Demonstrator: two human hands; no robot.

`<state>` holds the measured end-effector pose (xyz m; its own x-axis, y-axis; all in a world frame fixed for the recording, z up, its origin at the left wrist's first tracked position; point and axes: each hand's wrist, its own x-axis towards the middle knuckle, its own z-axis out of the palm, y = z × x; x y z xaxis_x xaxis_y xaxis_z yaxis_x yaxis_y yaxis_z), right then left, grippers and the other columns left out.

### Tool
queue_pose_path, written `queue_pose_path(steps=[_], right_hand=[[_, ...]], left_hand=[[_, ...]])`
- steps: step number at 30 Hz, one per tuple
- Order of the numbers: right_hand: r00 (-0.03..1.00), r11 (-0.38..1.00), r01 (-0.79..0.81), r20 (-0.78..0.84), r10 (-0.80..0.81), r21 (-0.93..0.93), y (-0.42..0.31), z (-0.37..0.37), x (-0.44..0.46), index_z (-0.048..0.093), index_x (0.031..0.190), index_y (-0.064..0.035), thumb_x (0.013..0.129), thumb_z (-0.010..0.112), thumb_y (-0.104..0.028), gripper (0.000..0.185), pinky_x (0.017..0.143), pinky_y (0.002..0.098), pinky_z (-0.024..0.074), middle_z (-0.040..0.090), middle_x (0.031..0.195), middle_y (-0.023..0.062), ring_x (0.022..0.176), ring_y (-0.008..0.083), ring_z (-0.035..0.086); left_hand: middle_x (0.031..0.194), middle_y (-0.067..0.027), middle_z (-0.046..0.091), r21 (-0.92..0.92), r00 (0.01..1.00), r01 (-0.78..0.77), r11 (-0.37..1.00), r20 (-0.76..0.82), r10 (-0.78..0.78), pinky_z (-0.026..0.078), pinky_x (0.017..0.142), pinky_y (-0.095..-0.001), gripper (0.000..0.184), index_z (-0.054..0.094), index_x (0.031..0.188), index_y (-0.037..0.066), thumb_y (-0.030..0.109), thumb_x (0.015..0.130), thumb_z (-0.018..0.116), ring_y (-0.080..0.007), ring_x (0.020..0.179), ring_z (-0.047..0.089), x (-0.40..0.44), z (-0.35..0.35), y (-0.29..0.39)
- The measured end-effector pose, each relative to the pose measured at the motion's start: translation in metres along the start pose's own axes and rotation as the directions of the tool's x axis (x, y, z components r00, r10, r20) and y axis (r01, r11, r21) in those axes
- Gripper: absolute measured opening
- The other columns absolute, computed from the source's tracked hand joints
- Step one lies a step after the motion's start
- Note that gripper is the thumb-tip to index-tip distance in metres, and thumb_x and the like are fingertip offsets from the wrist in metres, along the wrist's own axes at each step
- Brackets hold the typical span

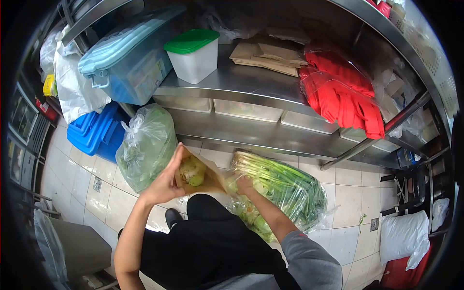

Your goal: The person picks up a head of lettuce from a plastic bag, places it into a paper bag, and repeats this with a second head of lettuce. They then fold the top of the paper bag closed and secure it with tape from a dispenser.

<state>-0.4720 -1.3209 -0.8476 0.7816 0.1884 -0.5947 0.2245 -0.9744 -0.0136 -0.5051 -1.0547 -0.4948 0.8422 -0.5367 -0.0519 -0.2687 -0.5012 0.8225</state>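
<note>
My left hand (166, 181) grips the edge of a brown paper bag (212, 180) and holds its mouth towards me. Inside that bag lies a pale green head of lettuce (192, 172), its cut base showing. Down at the right, my right hand (245, 185) is at a clear plastic bag (314, 205) on the floor, with its fingers curled and partly hidden. What they grip cannot be made out. Long spring onions (285, 181) fill much of this plastic bag, and more lettuce heads (256, 217) lie at its near side.
A knotted plastic bag of greens (147, 147) stands left, beside a blue lidded bin (96, 130). The steel shelf (227, 77) ahead carries a clear blue tub (133, 60), a green-lidded container (193, 58), flat paper bags (266, 55) and red bags (340, 92). A grey bin (79, 249) stands lower left.
</note>
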Motion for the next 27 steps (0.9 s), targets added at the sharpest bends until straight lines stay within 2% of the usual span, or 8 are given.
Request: queue_pose_path(steps=[9,14,16,17,19,22,25,27], right_hand=[[0.974,0.998,-0.008,-0.227,-0.008,-0.07,-0.008,0.035,0.019,0.056,0.12,-0.0124,0.074,0.063,-0.035,0.052,0.095,0.0508,0.031,0.052,0.122,0.0113,0.119,0.0314,0.04],[0.97,0.998,0.043,-0.238,-0.051,-0.039,-0.004,0.061,0.02,0.064,0.101,-0.0151,0.073,0.062,-0.026,0.03,0.087,0.0557,0.0352,0.057,0.112,0.0107,0.111,0.0285,0.046],[0.944,0.985,0.053,-0.331,0.003,0.162,0.01,0.059,0.011,0.052,0.123,-0.0162,0.068,0.069,-0.028,0.059,0.091,0.0555,0.0361,0.048,0.123,0.0151,0.119,0.0352,0.041],[1.0,0.985,-0.024,0.016,0.022,0.172,0.014,0.016,-0.009,0.041,0.133,-0.0167,0.065,0.074,-0.031,0.077,0.096,0.0574,0.0324,0.037,0.136,0.0163,0.127,0.037,0.033],[0.988,0.976,0.009,-0.151,0.024,0.216,0.025,-0.02,-0.046,0.052,0.124,-0.0149,0.069,0.073,-0.029,0.061,0.095,0.0547,0.0357,0.044,0.132,0.019,0.124,0.0338,0.04],[0.844,0.668,0.35,-0.53,0.079,0.657,0.053,-0.087,-0.09,0.064,0.104,-0.005,0.08,0.065,-0.018,0.028,0.083,0.0366,0.0477,0.063,0.104,0.0159,0.097,0.0246,0.06],[0.674,0.116,0.714,-0.722,0.155,0.691,0.024,-0.199,-0.204,0.064,0.099,0.0016,0.084,0.058,-0.009,0.019,0.072,0.0277,0.0507,0.067,0.087,0.0134,0.079,0.0174,0.065],[0.598,0.266,0.79,-0.79,-0.134,0.552,0.0,-0.221,-0.22,0.064,0.098,0.0018,0.083,0.058,-0.006,0.018,0.072,0.0305,0.0513,0.067,0.085,0.015,0.078,0.0194,0.065]], left_hand=[[0.153,-0.0117,-0.001,0.072,0.975,-0.097,0.993,0.206,0.08,0.044,0.086,-0.0292,0.108,-0.003,0.146,0.012,-0.006,0.062,0.062,-0.0281,0.14,0.007,-0.002,0.013,0.006],[0.152,-0.0141,-0.005,0.07,0.968,-0.146,0.987,0.216,0.127,0.029,0.106,-0.031,0.11,-0.005,0.145,0.01,-0.004,0.062,0.065,-0.0271,0.14,0.002,0.004,0.018,-0.014],[0.151,-0.0157,-0.005,-0.074,0.976,-0.063,0.995,0.202,0.077,0.021,0.11,-0.0309,0.111,-0.005,0.144,0.008,-0.002,0.062,0.068,-0.0265,0.14,0.001,0.009,0.019,-0.014],[0.151,-0.0156,-0.005,-0.168,0.982,-0.001,0.986,0.186,0.032,0.026,0.108,-0.0303,0.111,-0.005,0.145,0.008,-0.003,0.062,0.068,-0.0257,0.14,0.0,0.01,0.02,-0.013],[0.151,-0.015,-0.006,-0.111,0.987,-0.063,0.992,0.14,0.079,0.037,0.1,-0.0294,0.11,-0.006,0.144,0.008,-0.006,0.063,0.066,-0.0217,0.138,0.006,0.016,0.026,-0.024],[0.151,-0.015,-0.007,-0.117,0.988,-0.043,0.992,0.144,0.06,0.043,0.093,-0.0283,0.109,-0.007,0.144,0.008,-0.007,0.064,0.065,-0.019,0.137,0.009,0.027,0.036,-0.025],[0.151,-0.015,-0.008,-0.109,0.984,-0.038,0.993,0.17,0.056,0.047,0.085,-0.027,0.109,-0.008,0.144,0.007,-0.007,0.064,0.065,-0.0187,0.136,0.014,0.035,0.046,-0.028],[0.151,-0.0145,-0.009,0.156,0.967,-0.241,0.958,0.122,0.224,0.05,0.074,-0.0262,0.109,-0.009,0.143,0.005,-0.006,0.064,0.064,-0.0194,0.129,0.03,0.044,0.056,-0.045]])
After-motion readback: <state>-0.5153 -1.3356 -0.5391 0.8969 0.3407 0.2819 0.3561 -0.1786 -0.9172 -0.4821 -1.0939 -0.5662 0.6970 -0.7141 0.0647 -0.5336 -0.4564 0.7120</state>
